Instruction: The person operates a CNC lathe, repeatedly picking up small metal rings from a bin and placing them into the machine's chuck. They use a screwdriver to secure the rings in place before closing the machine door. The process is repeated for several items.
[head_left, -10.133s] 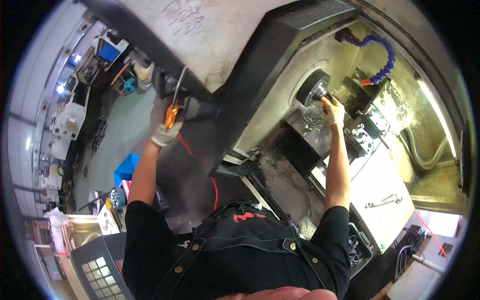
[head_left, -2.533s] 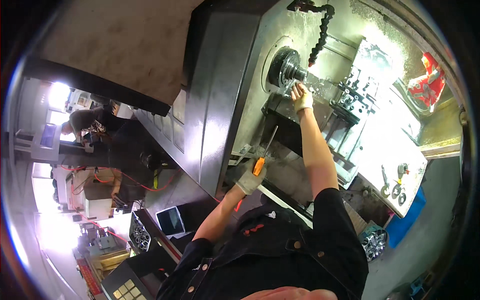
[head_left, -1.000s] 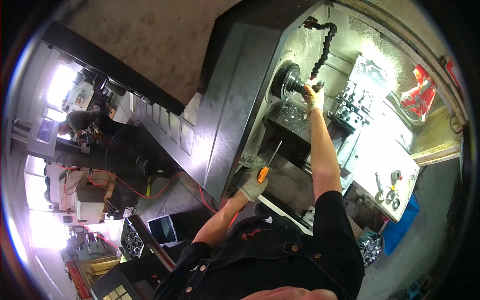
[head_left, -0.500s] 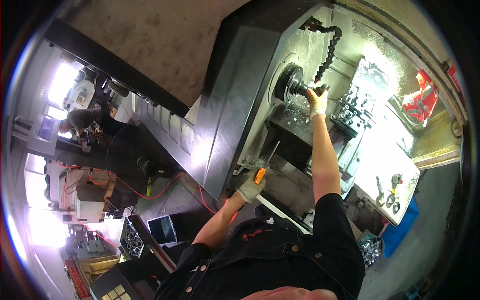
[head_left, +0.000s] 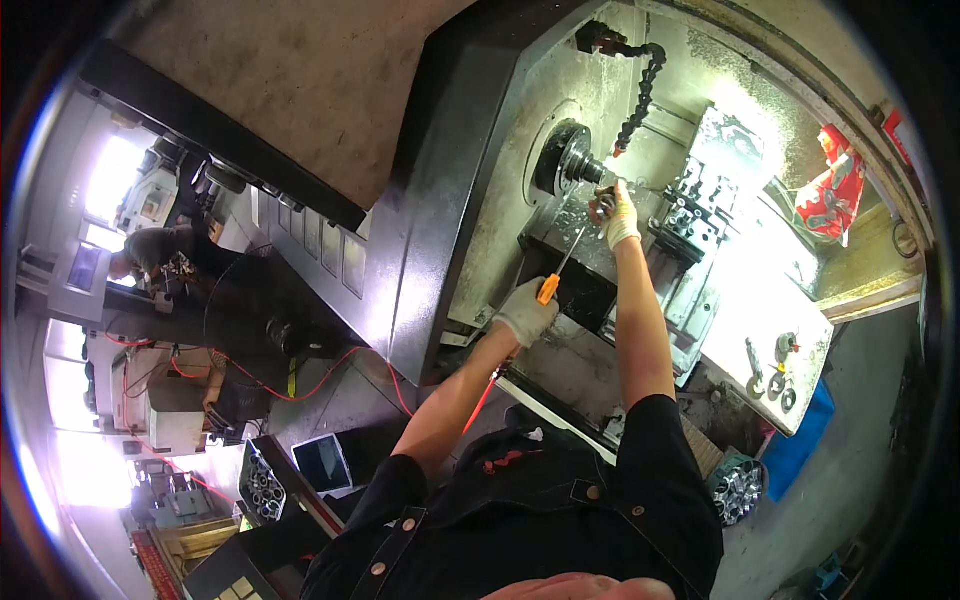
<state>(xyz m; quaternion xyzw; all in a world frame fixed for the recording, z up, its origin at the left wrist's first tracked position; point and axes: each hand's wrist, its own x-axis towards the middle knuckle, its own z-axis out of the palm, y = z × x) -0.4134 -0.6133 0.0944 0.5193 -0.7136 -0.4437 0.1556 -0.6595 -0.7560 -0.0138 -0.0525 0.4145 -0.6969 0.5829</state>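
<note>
My left hand, in a pale glove, is closed round the orange handle of a screwdriver. The thin shaft of the screwdriver points up toward the lathe spindle. My right hand, gloved too, grips a small round metal part, apparently a ring, whose far side the fingers partly hide. This part is just in front of the lathe chuck, a dark disc with a stepped shiny nose. Whether the part touches the nose, I cannot tell. Above the right hand hangs a segmented black coolant hose with an orange tip.
Right of my right arm stands a tool block with several bolts. Loose tools and rings lie on a white plate. A basket of metal rings is at lower right, a red bag at far right. Another person bends at far left.
My left hand has come up and right with the screwdriver, closer to the spindle. My right hand has drawn slightly back from the chuck nose, with the round part in its fingers.
</note>
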